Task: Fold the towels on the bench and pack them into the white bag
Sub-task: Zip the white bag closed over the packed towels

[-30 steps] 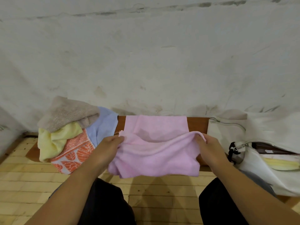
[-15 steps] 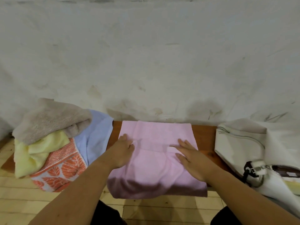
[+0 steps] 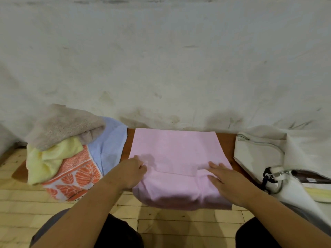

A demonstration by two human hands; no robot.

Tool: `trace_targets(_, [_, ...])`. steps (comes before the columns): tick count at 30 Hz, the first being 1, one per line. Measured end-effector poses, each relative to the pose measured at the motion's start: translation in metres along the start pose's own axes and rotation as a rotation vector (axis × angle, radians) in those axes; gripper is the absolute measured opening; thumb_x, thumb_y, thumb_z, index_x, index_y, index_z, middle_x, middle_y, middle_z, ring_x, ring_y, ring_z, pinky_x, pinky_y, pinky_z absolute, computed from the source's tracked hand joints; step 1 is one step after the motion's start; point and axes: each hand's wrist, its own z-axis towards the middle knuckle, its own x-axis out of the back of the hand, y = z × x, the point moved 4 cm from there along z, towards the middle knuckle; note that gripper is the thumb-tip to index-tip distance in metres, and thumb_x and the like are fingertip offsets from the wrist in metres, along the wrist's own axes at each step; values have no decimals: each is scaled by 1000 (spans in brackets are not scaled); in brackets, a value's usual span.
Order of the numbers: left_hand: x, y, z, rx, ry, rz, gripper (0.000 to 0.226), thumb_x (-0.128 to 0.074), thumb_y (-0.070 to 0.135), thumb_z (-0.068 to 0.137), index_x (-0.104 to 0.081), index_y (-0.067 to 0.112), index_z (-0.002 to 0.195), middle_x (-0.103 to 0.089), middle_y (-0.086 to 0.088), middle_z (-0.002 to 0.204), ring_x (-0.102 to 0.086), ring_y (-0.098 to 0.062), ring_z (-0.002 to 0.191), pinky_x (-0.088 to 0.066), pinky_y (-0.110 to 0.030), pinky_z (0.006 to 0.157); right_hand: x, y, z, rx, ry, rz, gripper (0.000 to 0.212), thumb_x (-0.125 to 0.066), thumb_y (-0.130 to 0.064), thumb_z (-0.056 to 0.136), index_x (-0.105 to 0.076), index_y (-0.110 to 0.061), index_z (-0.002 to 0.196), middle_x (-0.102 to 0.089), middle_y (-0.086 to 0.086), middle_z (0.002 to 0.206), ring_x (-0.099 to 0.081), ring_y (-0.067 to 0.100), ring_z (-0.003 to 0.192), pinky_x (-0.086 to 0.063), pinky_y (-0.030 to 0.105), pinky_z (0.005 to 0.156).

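Presses pink towel (image 3: 175, 149) near bench (image 3: 225, 140) front edge with right hand (image 3: 227, 181), fingers straight; pinches its left edge with left hand (image 3: 130, 172), fingers curled.

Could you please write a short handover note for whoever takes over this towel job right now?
Left hand: grip pinches the pink cloth towel at its left edge.
Right hand: rests flat on it, fingers straight.
Done: the towel lies part-folded on the brown wooden bench, front edge overhanging.
To do: finish it, fold the heap of grey, yellow, orange-leaf and blue towels, pack all into the white fabric bag.
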Motion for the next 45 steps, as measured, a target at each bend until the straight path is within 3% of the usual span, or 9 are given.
trace_targets(4, [7,-2,-9,-50,29,-62,34,-39,35,106,-62,18,89,-66,-4,92,-60,-13,80,-44,-21,74,5,-3,-22,-28,120,9,29,-36,-39,108,-61,-36,123,-70,-6,120,-65,13,102,-47,23,87])
trace_targets(8, [37,-5,-15,-120,185,-293,42,-44,32,104,-54,7,72,-56,-6,68,-49,-14,65,-38,-28,62,40,6,-26,-110,301,337,29,-56,-27,101,-61,-18,73,-63,2,68,-60,19,68,-44,26,60])
trace_targets(13, [53,-1,6,-29,406,-580,42,-37,40,107,-62,10,94,-63,-5,83,-53,-11,70,-39,-31,65,80,11,5,-184,628,599,24,-56,-33,100,-70,-19,88,-68,1,83,-63,19,81,-48,32,67])
trace_targets(16, [34,3,25,-29,267,-433,45,-31,45,106,-60,11,105,-63,0,91,-62,-22,87,-40,-31,77,54,20,46,-196,364,531,27,-49,-33,104,-65,-12,99,-68,5,93,-65,31,94,-51,35,76])
trace_targets(20, [13,4,35,-41,96,-206,35,-30,38,108,-54,20,91,-61,-2,88,-62,-24,92,-44,-30,81,23,20,54,-75,183,270,26,-40,-36,108,-61,-27,120,-64,-8,106,-64,21,103,-39,14,75])
trace_targets(27, [13,3,15,-41,52,-114,34,-32,38,109,-59,22,98,-64,1,94,-59,-10,85,-44,-25,82,21,20,25,-141,249,74,36,-42,-30,107,-37,-27,71,-48,-6,66,-48,9,63,-36,25,58])
trace_targets(34, [36,-3,7,-22,185,-289,38,-37,39,107,-58,21,81,-60,2,76,-57,-11,74,-38,-23,65,46,32,9,-279,477,396,32,-49,-26,100,-58,-8,74,-62,10,69,-59,29,70,-44,33,61])
trace_targets(39, [50,-4,39,99,406,-566,39,-39,38,106,-58,15,82,-56,-2,74,-50,-13,69,-35,-27,60,69,49,44,-344,655,581,22,-56,-27,95,-63,-16,78,-64,0,72,-58,21,70,-41,30,59])
trace_targets(45, [33,-18,82,201,438,-568,37,-53,31,101,-54,15,67,-55,-4,63,-51,-26,65,-37,-31,59,59,72,103,-421,574,599,8,-64,-21,93,-66,-14,94,-68,0,85,-63,24,82,-41,30,65])
